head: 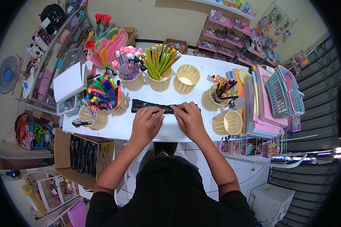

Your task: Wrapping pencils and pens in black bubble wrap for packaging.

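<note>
A long, flat parcel in shiny black plastic wrap, possibly bubble wrap, [140, 105] lies crosswise on the white table [159, 132] in front of me. My left hand [147, 120] rests over its near edge left of the middle, fingers bent onto the wrap. On the right part, my right hand [189, 119] grips the same edge between thumb and fingers. The two sets of fingertips almost meet near the parcel's middle. What the wrap encloses is hidden.
Behind the parcel stand cream baskets of pencils [160, 63] and topper pens [129, 66]. Coloured markers [103, 95] are at left. Stacked folders [261, 105] and a blue basket [284, 92] flank the right. An open carton [64, 153] below left holds several black-wrapped parcels [83, 154].
</note>
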The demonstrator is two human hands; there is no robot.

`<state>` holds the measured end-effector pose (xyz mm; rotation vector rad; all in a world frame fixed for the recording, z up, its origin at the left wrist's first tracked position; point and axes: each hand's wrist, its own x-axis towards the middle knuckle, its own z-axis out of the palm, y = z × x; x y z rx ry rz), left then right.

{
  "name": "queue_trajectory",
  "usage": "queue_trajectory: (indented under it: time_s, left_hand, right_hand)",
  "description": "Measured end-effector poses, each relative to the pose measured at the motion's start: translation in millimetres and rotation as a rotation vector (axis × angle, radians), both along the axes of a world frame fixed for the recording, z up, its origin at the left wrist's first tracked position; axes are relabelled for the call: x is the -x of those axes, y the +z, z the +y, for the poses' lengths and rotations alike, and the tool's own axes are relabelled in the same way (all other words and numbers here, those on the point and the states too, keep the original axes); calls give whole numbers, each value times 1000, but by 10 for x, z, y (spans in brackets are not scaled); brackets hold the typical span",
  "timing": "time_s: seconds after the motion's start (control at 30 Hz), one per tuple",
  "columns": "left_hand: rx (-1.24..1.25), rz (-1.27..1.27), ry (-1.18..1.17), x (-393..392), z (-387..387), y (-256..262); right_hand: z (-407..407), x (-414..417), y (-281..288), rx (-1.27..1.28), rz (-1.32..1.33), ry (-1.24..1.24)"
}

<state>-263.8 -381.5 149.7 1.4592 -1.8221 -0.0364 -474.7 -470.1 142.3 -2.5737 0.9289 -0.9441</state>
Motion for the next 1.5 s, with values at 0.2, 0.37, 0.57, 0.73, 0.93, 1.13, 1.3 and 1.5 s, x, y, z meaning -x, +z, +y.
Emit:
queue_trajectory:
  time_s: [0.2, 0.37, 0.57, 0.73, 0.93, 1.13, 1.3, 1.5]
  left_hand:
    - [-31, 9, 5, -16, -86, 0]
    - [-68, -46, 9, -79, -134, -39]
    - [-37, -231, -23, -91, -230, 123]
    - [-166, -272, -194, -284, -433, 147]
    - [-136, -425, -308, -257, -397, 180]
    - [-101, -420, -309, -297, -200, 339]
    - [-115, -378, -293, -288, 241, 583]
    - [-272, 92, -206, -535, 1197, 717]
  right_hand:
    - [9, -32, -23, 45, 63, -55]
    - [69, -83, 41, 59, -22, -46]
    - [56, -82, -14, -20, -17, -67]
    - [18, -78, -30, -71, -60, -36]
    - [93, 17, 80, -119, -28, -27]
    - [239, 47, 445, -202, 35, 23]
    - [391, 59, 895, -276, 132, 171]
    - [905, -313, 1130, 5, 5, 242]
